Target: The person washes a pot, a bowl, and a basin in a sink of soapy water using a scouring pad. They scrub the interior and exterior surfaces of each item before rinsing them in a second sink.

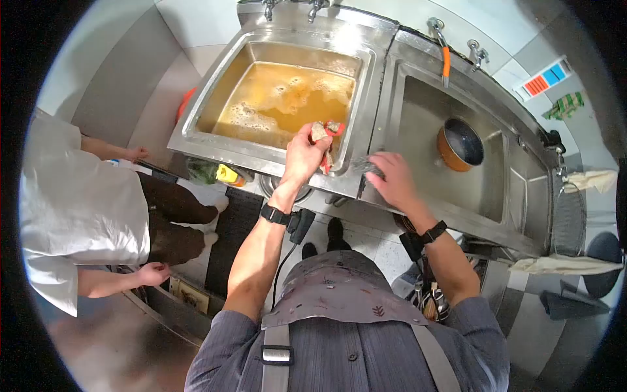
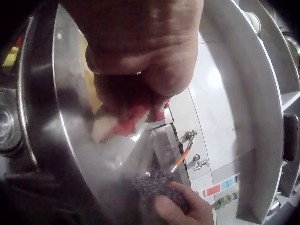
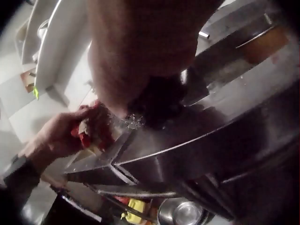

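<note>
My left hand point(image 1: 302, 159) grips a crumpled red and beige cloth point(image 1: 319, 132) over the front right corner of the left sink point(image 1: 225, 140). In the left wrist view the cloth point(image 2: 124, 129) bunches under the fingers, which are mostly in shadow. Just right of it, above the divider between the sinks, my right hand point(image 1: 395, 181) holds a silvery wire scourer point(image 1: 366, 166). Its thin metal curls also show in the right wrist view, where the scourer point(image 3: 132, 122) pokes out beside the thumb side. Cloth and scourer are close together but apart in the head view.
Foamy yellow-brown water point(image 1: 313, 101) fills the left sink. A copper-coloured pot point(image 1: 457, 153) with a dark inside stands in the right sink point(image 1: 418, 98). An orange hose point(image 1: 446, 64) hangs from a tap behind. Another person point(image 1: 85, 209) stands at left. A yellow bottle point(image 1: 228, 175) is below the sink.
</note>
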The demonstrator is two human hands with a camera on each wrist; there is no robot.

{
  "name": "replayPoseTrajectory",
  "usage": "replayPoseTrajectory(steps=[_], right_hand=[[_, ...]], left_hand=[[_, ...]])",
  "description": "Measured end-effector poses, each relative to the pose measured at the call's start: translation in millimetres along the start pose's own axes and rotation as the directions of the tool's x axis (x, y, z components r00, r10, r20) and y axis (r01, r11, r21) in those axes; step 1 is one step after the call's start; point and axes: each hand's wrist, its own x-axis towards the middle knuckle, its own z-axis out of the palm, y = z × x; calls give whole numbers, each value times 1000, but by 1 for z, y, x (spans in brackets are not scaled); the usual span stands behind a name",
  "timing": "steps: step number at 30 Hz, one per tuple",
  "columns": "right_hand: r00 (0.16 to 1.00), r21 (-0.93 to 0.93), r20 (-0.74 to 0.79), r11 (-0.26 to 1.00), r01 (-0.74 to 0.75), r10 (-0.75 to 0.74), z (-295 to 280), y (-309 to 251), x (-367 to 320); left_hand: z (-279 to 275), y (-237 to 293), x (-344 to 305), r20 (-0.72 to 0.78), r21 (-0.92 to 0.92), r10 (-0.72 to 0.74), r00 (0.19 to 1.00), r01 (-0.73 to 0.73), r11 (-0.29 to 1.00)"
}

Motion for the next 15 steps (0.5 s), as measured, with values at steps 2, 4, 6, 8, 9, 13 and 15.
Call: replayPoseTrajectory(steps=[2, 4, 6, 8, 9, 13, 15], right_hand=[[999, -62, -32, 998, -27, 25, -13, -9, -20], [998, -87, -37, 995, -47, 44, -23, -31, -37], [999, -114, -22, 992, -52, 50, -16, -43, -51], [998, -139, 26, 989, -50, 54, -13, -36, -61], [998, -143, 22, 989, -46, 50, -16, -35, -60], [998, -139, 59, 990, 27, -19, -13, -28, -42], [996, -126, 43, 989, 80, -75, -10, -18, -30]], left_hand=[[1, -13, -4, 23, 27, 54, 998, -54, 998], [6, -19, -10, 18, 71, 96, 995, -97, 993], [14, -13, -17, 39, 121, 123, 992, -127, 984], [24, -1, -27, 81, 165, 115, 990, -127, 978], [30, -4, -29, 79, 163, 122, 989, -133, 978], [53, -17, -34, 19, 327, 278, 960, -269, 906], [56, -15, -34, 21, 151, 193, 981, -194, 969]])
